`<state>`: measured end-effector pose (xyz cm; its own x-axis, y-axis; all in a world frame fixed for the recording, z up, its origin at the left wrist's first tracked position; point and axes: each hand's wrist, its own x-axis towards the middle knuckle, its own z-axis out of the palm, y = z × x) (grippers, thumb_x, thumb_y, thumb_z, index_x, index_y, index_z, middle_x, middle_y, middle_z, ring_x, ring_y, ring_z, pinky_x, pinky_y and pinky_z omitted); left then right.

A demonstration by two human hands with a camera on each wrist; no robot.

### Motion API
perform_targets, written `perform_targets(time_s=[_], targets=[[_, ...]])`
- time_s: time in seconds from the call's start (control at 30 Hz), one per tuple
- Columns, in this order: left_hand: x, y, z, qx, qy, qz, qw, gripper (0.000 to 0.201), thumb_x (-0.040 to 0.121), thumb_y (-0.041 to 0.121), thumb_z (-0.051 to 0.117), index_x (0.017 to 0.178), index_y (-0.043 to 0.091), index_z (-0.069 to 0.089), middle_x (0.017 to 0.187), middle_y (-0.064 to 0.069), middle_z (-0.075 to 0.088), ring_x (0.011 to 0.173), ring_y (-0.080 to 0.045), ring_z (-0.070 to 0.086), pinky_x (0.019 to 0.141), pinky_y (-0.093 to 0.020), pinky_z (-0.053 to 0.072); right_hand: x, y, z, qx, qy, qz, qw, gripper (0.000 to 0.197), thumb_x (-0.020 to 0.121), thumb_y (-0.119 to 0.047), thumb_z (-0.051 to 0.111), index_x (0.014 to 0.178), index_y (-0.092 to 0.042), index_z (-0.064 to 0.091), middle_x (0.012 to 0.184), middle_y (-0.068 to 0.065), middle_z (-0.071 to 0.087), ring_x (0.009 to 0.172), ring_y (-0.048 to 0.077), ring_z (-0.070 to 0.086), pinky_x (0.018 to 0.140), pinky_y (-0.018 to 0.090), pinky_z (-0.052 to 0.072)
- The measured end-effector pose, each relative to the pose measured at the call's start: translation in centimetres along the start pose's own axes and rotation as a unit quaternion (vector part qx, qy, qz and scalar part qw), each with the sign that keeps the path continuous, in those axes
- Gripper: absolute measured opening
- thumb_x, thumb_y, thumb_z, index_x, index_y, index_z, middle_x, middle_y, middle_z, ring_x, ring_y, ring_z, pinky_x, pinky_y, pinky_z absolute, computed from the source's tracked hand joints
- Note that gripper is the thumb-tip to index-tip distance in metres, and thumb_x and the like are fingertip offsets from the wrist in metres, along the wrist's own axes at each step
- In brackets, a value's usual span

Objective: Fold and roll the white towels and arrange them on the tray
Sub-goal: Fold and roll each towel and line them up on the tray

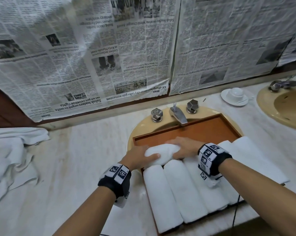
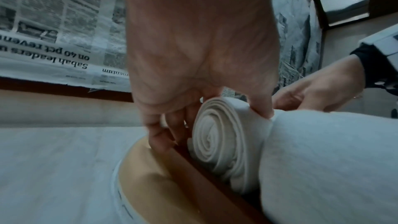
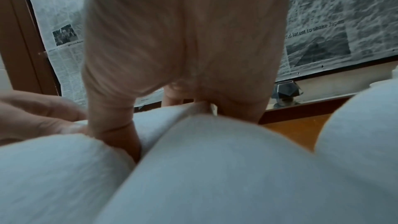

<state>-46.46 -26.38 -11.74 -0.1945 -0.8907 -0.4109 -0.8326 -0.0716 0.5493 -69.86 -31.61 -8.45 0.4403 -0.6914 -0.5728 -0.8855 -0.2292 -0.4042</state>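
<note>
Head view. A rectangular brown wooden tray (image 1: 191, 132) lies across a beige oval sink basin (image 1: 140, 128) set in a pale marble counter (image 1: 79, 159). At the tray's 6 o'clock end a row of rolled white towels (image 1: 176, 189) lies side by side, touching. Across the far ends of that row, at about 10 o'clock within the tray, lies a further rolled white towel (image 1: 160, 154), crosswise to the others. The left hand (image 1: 138, 157) grips its left end, thumb over the top; the right hand (image 1: 183, 149) grips its right end, fingers curled over it. A heap of loose white towels (image 1: 12, 154) lies at 9 o'clock on the counter. A chrome tap with two faceted knobs (image 1: 177, 113) stands at 12 o'clock, a white cup on a saucer (image 1: 234, 96) at 1 o'clock, a second beige basin (image 1: 283, 106) at 2 o'clock. Newspaper sheets (image 1: 109, 48) cover the wall.

Left wrist view. The left hand (image 2: 193, 57) holds the crosswise towel's spiral end (image 2: 217, 135), thumb pinching on top, fingers narrow beside the tray rim (image 2: 206, 181). The right hand (image 2: 318, 91) shows at 2 o'clock.

Right wrist view. The right hand (image 3: 183, 48) presses its thumb down between towel rolls (image 3: 215, 168); its other fingers are mostly hidden behind the towel.
</note>
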Motion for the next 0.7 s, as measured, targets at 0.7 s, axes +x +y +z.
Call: perform_targets(time_s=[0.7], targets=[[-0.5,-0.5,2.1,-0.009,0.105,-0.028,0.994,0.053,0.084,0.081,0.040,0.098,0.031,0.054,0.107,0.011,0.054,0.105,-0.013,0.050,0.094,-0.048,0.045,-0.2,0.0,-0.3,0.013,0.035,0.007,0.999,0.076,0.080,-0.062,0.058,0.146,-0.029,0.040,0.141,-0.005,0.041,0.132,0.019,0.040,0.110,0.041,0.034]])
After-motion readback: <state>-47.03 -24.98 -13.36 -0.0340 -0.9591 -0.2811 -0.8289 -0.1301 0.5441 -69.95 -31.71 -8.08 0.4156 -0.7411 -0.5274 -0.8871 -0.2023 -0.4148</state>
